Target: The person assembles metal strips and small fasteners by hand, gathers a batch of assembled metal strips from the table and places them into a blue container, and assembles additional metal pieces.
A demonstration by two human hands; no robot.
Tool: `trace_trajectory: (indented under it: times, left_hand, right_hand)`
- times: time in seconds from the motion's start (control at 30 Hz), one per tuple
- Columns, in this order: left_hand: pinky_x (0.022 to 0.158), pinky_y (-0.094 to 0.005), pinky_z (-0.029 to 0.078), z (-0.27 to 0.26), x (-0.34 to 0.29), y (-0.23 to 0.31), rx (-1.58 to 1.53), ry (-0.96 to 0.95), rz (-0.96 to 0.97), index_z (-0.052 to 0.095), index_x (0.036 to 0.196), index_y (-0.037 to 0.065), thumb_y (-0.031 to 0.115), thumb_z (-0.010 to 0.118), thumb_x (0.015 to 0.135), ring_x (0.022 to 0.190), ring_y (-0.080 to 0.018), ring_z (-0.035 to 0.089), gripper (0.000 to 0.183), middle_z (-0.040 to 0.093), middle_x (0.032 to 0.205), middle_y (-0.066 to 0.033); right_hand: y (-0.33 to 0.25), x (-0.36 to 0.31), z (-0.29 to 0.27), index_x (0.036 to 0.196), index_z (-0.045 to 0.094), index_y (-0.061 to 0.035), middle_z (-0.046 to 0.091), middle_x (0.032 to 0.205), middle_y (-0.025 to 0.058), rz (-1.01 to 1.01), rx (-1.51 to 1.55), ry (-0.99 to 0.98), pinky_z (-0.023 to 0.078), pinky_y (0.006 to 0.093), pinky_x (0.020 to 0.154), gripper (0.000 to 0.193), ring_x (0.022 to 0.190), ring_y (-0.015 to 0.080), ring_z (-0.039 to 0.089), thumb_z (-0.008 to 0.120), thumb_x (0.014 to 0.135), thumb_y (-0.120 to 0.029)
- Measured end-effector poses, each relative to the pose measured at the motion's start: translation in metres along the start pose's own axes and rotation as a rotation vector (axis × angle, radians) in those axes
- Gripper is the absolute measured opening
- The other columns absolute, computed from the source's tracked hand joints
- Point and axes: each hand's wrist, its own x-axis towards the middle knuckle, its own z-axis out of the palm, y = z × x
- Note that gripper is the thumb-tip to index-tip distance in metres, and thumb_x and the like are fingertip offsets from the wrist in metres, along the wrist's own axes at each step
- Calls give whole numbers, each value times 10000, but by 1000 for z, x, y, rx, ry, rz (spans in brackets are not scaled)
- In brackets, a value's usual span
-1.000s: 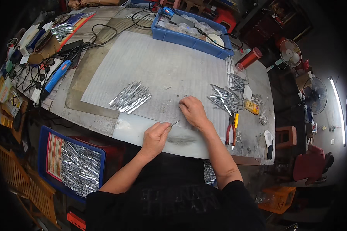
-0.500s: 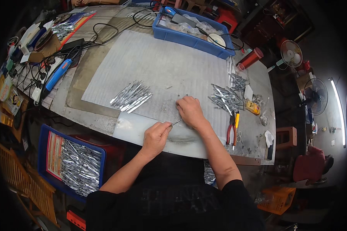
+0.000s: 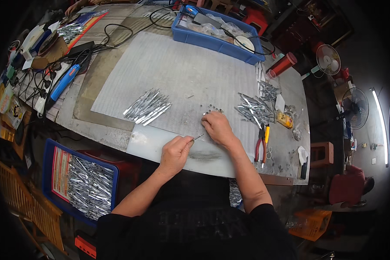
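Head view: the grip of the left hand [image 3: 175,151] is clamped on a thin metal piece [image 3: 198,137] above the whitish board [image 3: 144,142] at the near edge of the bench [image 3: 100,130]. The right hand [image 3: 219,128] has its grip drawn together beside small round parts [image 3: 211,107]; whether it pinches one, I cannot tell. Work seems partway: a left heap [image 3: 147,107] and a right heap [image 3: 253,108] of metal strips remain, though which is finished is unclear.

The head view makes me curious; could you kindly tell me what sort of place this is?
Probably an assembly workshop: slim silvery pieces lie in piles on the worktable, pliers rest at the right, and a blue bin holds similar pieces.
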Motion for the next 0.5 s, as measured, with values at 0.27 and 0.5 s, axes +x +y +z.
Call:
trace_trajectory:
  times: [0.27, 0.5]
  left_hand:
    - [506, -321, 398, 1, -1, -2, 0, 6, 6, 585, 877, 33, 67, 566, 781, 568, -259, 511, 103, 508, 649, -104]
    - [508, -316, 401, 1, -1, -2, 4, -3, 9, 585, 875, 25, 59, 565, 780, 571, -255, 516, 103, 516, 654, -100]
  right_hand:
    - [-7, 0, 5, 762, 586, -34, 551, 728, 112, -62, -32, 37, 402, 393, 671, 81, 741, 298, 528, 566, 728, -105]
    - [2, 0, -5, 788, 585, -20, 558, 740, 127, -15, 106, -11, 421, 387, 664, 101, 746, 302, 536, 564, 728, -98]
